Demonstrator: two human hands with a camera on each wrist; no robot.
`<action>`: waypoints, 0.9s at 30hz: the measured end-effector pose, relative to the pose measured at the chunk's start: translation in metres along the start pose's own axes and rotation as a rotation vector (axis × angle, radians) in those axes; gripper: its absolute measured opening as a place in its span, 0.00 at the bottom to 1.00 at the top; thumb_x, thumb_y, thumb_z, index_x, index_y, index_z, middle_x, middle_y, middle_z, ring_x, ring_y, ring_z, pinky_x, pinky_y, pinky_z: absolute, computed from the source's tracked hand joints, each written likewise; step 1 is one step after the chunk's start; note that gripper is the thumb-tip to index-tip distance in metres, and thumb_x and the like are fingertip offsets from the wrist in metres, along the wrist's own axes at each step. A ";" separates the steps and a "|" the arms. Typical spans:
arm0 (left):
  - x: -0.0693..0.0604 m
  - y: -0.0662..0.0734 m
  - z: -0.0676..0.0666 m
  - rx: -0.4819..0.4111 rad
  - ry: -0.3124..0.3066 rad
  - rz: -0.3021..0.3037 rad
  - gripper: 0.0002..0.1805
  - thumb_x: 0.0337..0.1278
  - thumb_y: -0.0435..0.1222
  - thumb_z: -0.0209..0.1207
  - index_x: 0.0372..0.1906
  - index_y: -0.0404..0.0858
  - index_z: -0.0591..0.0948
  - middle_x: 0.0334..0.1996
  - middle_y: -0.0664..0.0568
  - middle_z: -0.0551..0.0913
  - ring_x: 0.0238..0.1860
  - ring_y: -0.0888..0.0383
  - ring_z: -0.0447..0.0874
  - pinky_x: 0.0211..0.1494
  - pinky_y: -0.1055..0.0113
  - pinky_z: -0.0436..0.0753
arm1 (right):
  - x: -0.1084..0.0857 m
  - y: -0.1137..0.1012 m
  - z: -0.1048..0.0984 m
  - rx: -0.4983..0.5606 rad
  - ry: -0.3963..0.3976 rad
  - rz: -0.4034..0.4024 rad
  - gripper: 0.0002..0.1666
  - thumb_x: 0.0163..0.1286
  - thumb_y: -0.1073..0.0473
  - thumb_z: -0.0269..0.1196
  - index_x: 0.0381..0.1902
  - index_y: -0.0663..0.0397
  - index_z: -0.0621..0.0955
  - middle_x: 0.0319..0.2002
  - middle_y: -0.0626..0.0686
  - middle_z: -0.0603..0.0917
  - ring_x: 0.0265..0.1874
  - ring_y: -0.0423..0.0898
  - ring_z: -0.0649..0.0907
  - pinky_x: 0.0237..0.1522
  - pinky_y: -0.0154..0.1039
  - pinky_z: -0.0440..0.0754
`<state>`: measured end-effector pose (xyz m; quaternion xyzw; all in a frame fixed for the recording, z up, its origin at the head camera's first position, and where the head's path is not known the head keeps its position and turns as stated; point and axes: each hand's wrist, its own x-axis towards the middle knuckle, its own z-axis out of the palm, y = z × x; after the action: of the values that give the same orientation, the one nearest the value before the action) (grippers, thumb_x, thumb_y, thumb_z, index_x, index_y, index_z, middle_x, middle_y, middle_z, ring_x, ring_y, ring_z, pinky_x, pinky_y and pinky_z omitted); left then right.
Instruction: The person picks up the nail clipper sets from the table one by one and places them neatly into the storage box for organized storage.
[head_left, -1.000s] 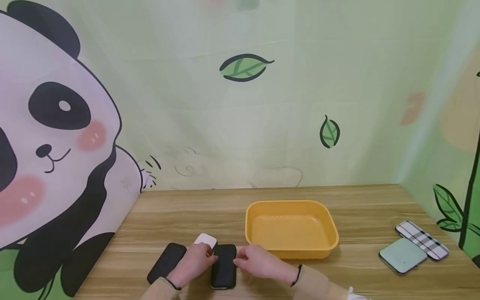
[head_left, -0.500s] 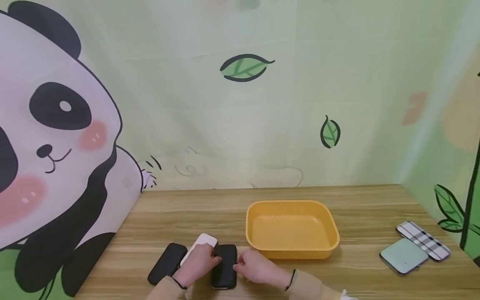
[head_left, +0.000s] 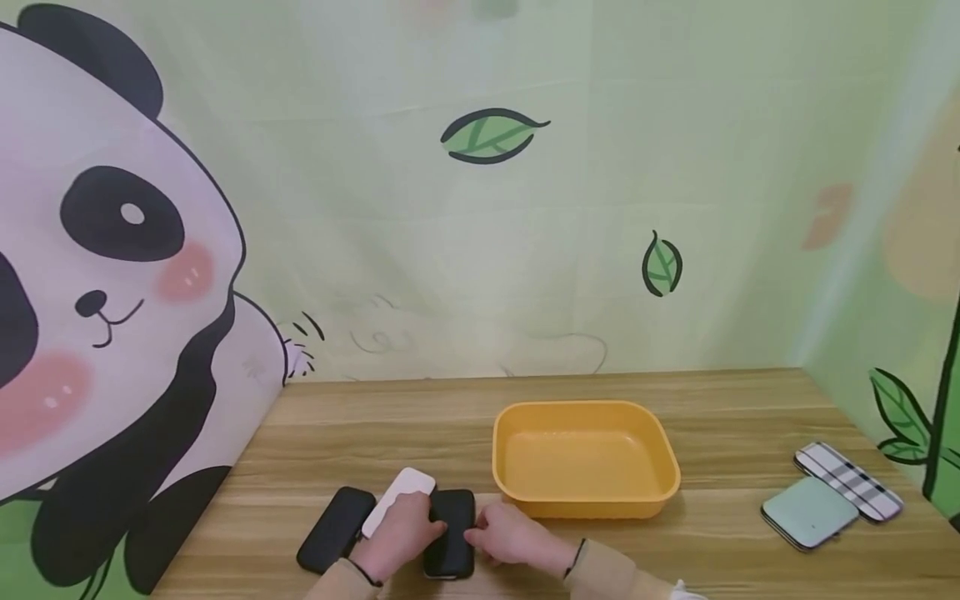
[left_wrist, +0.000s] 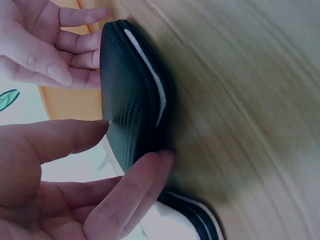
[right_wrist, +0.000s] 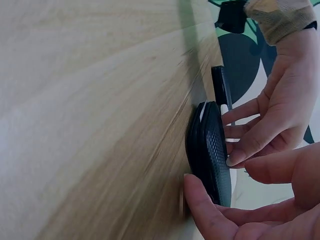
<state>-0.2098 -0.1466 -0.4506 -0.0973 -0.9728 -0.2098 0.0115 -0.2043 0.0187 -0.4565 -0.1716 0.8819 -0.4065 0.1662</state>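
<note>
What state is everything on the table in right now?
Middle black case, lying textured side up, touched by the left hand
Left black case, lying flat
White case, lying flat, partly hidden
Yellow tray, upright, open-topped
Mint case, lying flat
Plaid case, lying patterned side up

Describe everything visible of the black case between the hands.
Slim and round-cornered, the black case has a dimpled, leathery top and a pale strip at its near end. It appears flat on the table, pointing away from the person. The left hand overlaps its left edge, thumb on top; the right hand touches the opposite edge.
</note>
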 end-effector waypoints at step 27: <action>-0.003 0.003 0.007 -0.020 0.006 -0.075 0.11 0.39 0.31 0.64 0.23 0.28 0.75 0.19 0.45 0.75 0.21 0.55 0.73 0.25 0.60 0.74 | 0.006 0.004 0.008 0.332 0.013 0.026 0.05 0.62 0.71 0.55 0.26 0.67 0.74 0.16 0.57 0.76 0.16 0.46 0.78 0.20 0.39 0.79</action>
<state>-0.2065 -0.1415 -0.4558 -0.0604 -0.9736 -0.2200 0.0057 -0.2068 0.0135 -0.4652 -0.1279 0.8058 -0.5455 0.1917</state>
